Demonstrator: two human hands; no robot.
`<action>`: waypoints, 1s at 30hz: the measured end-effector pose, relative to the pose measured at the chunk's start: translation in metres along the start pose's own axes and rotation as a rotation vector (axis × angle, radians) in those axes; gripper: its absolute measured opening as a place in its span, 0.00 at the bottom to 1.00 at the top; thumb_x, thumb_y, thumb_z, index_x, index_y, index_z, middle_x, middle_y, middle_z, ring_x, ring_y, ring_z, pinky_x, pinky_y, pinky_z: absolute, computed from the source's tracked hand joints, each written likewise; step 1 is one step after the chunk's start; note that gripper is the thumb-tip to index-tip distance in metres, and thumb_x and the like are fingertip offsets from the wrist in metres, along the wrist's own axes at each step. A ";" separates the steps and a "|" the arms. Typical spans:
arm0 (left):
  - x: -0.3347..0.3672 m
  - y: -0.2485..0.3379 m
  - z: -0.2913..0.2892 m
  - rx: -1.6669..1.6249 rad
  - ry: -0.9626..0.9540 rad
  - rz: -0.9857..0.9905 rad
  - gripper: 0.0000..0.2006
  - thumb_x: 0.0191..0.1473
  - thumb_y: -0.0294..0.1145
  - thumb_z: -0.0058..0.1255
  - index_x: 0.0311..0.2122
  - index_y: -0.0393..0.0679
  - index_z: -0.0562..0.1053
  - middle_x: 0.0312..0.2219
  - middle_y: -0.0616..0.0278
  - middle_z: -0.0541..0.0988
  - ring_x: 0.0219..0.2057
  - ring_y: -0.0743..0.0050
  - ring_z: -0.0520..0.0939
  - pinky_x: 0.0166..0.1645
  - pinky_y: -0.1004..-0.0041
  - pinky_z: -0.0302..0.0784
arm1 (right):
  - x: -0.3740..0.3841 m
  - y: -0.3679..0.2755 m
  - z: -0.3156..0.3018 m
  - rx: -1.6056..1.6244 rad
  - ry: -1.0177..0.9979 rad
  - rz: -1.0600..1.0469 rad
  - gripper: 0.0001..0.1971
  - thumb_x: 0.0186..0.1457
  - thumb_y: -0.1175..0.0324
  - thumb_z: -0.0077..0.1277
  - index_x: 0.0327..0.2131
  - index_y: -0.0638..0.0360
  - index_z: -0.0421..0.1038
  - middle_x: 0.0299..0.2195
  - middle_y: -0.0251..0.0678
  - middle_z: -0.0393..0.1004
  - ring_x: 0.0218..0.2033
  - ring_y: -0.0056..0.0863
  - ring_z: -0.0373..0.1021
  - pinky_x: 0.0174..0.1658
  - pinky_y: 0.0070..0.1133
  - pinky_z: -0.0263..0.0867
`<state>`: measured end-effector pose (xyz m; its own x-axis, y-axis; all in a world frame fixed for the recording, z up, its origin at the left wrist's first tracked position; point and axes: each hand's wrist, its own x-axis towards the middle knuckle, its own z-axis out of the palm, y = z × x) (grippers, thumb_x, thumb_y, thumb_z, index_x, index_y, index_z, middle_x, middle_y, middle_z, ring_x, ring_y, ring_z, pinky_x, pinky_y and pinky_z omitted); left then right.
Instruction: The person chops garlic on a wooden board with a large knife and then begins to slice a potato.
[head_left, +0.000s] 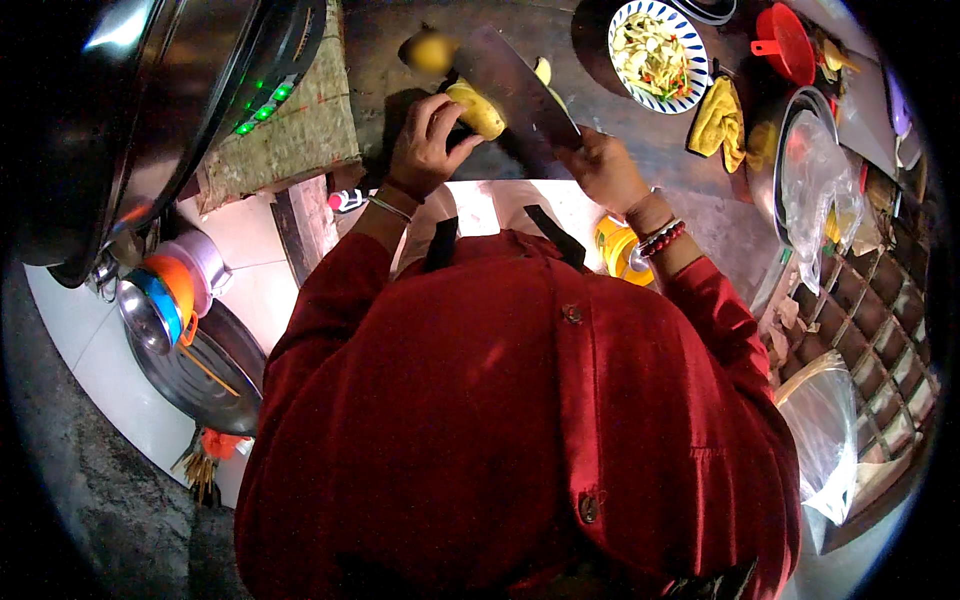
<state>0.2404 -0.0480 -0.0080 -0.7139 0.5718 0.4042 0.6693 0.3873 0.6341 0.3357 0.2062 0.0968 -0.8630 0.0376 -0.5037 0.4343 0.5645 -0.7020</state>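
Observation:
My left hand (pixel 428 145) rests its fingers and thumb on a yellow potato (pixel 474 108) lying on the dark work surface (pixel 640 140). In my right hand (pixel 606 170) is the handle of a broad cleaver (pixel 515 88). Its wide dark blade slants up and left, beside the potato's right side; whether the edge touches the potato I cannot tell. Another rounded yellow piece (pixel 432 53), blurred, sits beyond my left hand. Pale yellow slices (pixel 543 71) lie partly hidden behind the blade.
A blue-patterned plate (pixel 697 88) of cut vegetables stands at the far right. Near it are a yellow cloth (pixel 718 124), a red plastic scoop (pixel 785 45) and a metal basin (pixel 790 180) with clear plastic. A woven mat (pixel 285 145) lies left; stacked bowls (pixel 150 310) stand below.

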 end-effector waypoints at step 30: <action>-0.005 0.015 0.011 -0.215 0.091 -0.330 0.18 0.43 0.26 0.60 0.43 0.43 0.72 0.44 0.50 0.70 0.49 0.48 0.73 0.53 0.57 0.71 | -0.004 -0.008 0.023 -0.082 -0.023 -0.192 0.15 0.57 0.74 0.53 0.49 0.64 0.70 0.29 0.50 0.77 0.25 0.30 0.72 0.32 0.27 0.68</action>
<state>0.2569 -0.0370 -0.0081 -0.9049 0.3720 0.2068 0.3499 0.3738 0.8590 0.3415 0.1826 0.0924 -0.9213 -0.0952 -0.3769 0.2393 0.6251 -0.7430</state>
